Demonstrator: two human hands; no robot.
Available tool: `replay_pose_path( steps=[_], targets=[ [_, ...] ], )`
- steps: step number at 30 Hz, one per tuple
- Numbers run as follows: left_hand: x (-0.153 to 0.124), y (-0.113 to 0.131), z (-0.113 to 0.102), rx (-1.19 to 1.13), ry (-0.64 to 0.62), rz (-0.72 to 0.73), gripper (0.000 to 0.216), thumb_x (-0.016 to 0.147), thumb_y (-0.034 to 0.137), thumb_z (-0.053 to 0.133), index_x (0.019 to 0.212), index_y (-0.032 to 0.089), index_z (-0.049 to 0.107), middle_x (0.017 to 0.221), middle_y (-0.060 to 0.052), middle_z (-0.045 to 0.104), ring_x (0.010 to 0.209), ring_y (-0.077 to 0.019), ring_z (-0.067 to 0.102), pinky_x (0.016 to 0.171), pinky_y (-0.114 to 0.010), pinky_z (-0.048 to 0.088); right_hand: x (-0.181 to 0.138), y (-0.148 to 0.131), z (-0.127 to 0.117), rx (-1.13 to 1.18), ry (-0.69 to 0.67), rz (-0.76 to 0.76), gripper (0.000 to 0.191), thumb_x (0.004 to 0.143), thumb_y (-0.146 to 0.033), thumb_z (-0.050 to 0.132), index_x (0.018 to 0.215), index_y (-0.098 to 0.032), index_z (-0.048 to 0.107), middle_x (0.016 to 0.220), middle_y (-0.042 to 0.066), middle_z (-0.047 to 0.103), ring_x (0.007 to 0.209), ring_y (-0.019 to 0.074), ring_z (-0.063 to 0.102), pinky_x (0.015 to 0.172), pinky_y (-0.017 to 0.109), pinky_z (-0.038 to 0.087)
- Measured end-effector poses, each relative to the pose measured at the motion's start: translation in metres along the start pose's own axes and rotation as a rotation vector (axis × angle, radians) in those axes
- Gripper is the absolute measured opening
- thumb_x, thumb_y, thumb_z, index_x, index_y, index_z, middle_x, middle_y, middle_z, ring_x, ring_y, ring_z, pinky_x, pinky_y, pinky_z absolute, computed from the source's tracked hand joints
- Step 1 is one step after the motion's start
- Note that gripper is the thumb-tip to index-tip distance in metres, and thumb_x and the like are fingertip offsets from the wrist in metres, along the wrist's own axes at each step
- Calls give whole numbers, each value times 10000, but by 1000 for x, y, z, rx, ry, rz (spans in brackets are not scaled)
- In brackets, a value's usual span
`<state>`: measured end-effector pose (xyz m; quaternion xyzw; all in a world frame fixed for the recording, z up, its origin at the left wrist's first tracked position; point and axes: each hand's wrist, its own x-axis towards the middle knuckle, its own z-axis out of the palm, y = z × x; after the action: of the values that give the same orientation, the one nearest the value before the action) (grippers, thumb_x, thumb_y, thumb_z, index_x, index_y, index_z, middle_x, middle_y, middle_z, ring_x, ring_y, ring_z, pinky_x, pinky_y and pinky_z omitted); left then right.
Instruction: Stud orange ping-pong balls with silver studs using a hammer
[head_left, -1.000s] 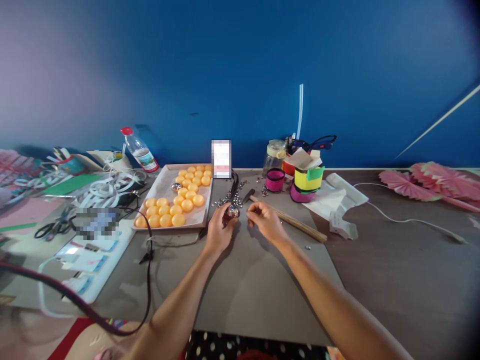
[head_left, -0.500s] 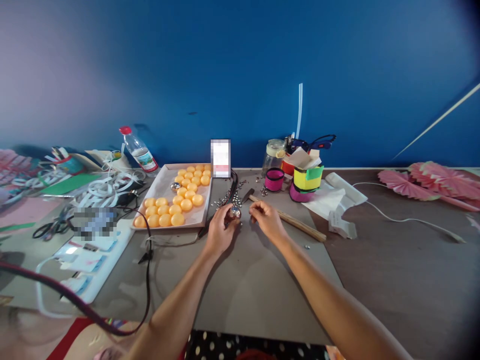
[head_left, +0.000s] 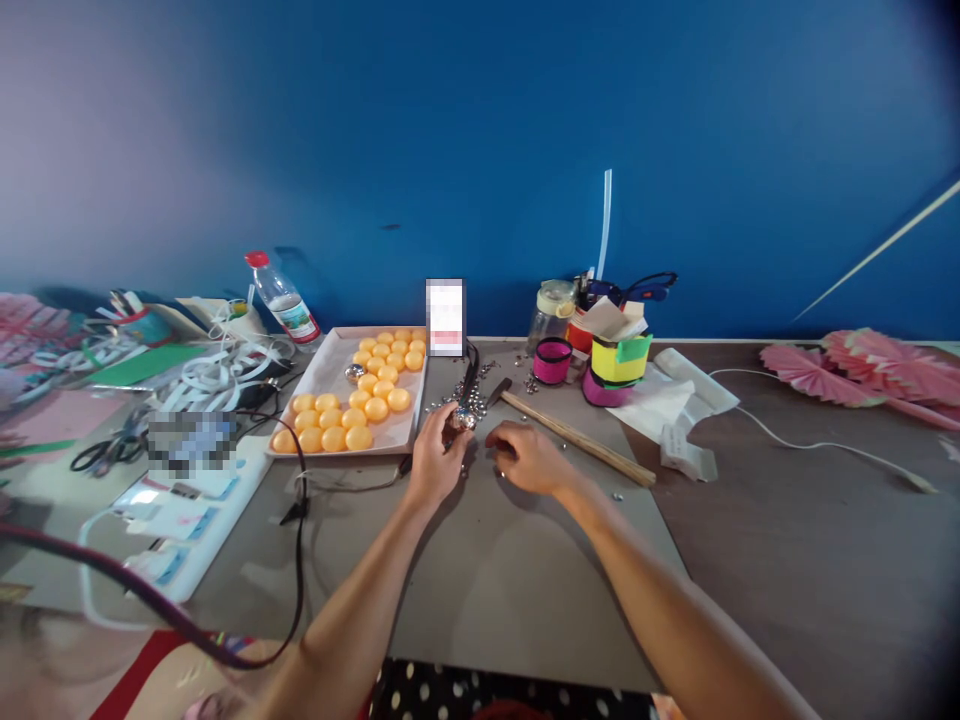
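Between the thumb and fingers of my left hand (head_left: 437, 460) sits a shiny silver ball (head_left: 466, 418), partly covered by the fingertips. My right hand (head_left: 529, 458) is low over the grey mat, just right of the ball and apart from it. Its fingers are curled together; whatever they hold, if anything, is hidden. Small silver pieces (head_left: 489, 370) lie scattered beyond both hands, and a few are near the right fingertips. A hammer (head_left: 577, 436) with a wooden handle rests behind my right hand, head toward the left.
Left of my hands, a shallow box (head_left: 409, 430) holds several orange balls and one silver ball (head_left: 355, 373). A bottle (head_left: 289, 310) leans behind it. A pink band (head_left: 552, 362), a jar (head_left: 553, 310) and a yellow holder (head_left: 619, 360) stand back right. A dark cable (head_left: 300, 560) loops at left.
My right hand has moved slightly left and down toward the mat, its fingers more curled and palm turned downward. My left hand still holds the silver ball, now tilted and a little higher.
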<state>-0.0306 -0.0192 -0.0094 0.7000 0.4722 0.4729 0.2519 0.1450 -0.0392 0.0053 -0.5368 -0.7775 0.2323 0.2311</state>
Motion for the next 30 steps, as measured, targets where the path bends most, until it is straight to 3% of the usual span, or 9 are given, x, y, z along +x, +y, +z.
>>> replay_pose_path(
  steps=[3, 9, 14, 19, 25, 30],
  targets=[
    [0, 2, 0, -35, -1, -18, 354, 821, 249, 583, 1168, 193, 546, 1041, -80, 623, 882, -170, 608, 812, -316, 505, 1, 8, -6, 31, -123, -16, 262, 715, -71, 504, 859, -196, 683, 856, 23, 683, 743, 137, 596, 682, 232, 415],
    [-1, 1, 2, -64, -18, -33, 361, 817, 251, 587, 1171, 190, 545, 1050, -84, 622, 893, -173, 615, 807, -313, 513, 2, 10, -9, -27, -270, -94, 234, 713, -47, 541, 787, -206, 696, 877, 16, 678, 761, 132, 603, 719, 230, 414],
    [-2, -1, 3, -49, -21, -18, 357, 819, 243, 585, 1170, 185, 547, 1029, -81, 621, 888, -173, 610, 813, -319, 511, 2, 9, -11, -2, -267, -92, 211, 746, -51, 520, 729, -191, 677, 837, 15, 657, 729, 124, 587, 731, 238, 417],
    [-2, -2, 3, -27, -24, -18, 356, 816, 236, 594, 1166, 189, 546, 1026, -75, 627, 878, -170, 612, 806, -314, 511, 1, 17, -18, 160, -263, -35, 220, 725, -62, 555, 859, -188, 676, 889, 20, 646, 771, 128, 586, 702, 225, 437],
    [-2, -2, 3, -40, -24, -14, 364, 817, 226, 589, 1176, 190, 542, 1053, -81, 621, 903, -173, 610, 828, -321, 507, 1, 24, -18, 42, -281, -57, 282, 719, -43, 535, 893, -202, 689, 896, 22, 644, 770, 132, 579, 705, 225, 424],
    [-2, -1, 4, -47, -44, -25, 367, 818, 219, 585, 1179, 176, 537, 1060, -88, 612, 909, -172, 611, 838, -322, 503, 2, 19, -15, -20, -307, -51, 223, 724, -43, 514, 793, -173, 682, 896, 49, 652, 771, 142, 578, 713, 233, 408]
  ],
)
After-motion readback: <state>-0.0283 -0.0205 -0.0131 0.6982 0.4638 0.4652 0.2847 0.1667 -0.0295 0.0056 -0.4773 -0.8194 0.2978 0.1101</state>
